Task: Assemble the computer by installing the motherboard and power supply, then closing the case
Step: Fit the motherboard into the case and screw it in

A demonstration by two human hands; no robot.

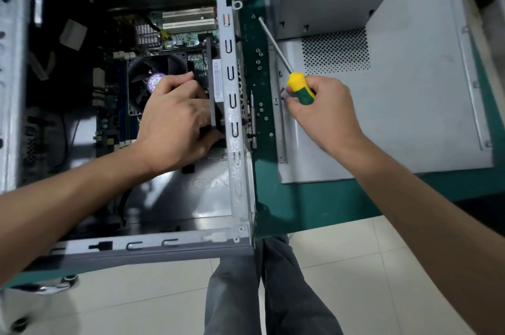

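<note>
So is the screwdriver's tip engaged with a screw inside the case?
No: the right hand holds the screwdriver outside the case, its tip over the green mat.

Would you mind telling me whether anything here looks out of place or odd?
Nothing looks damaged. Loose screws lie scattered on the green mat beside the open case, not gathered together. The side panel is still off, lying flat on the mat.

a green mat [314,206] covers the worktop; small screws [260,61] lie scattered along it. below its near edge, pale floor tiles [341,266] show.
</note>
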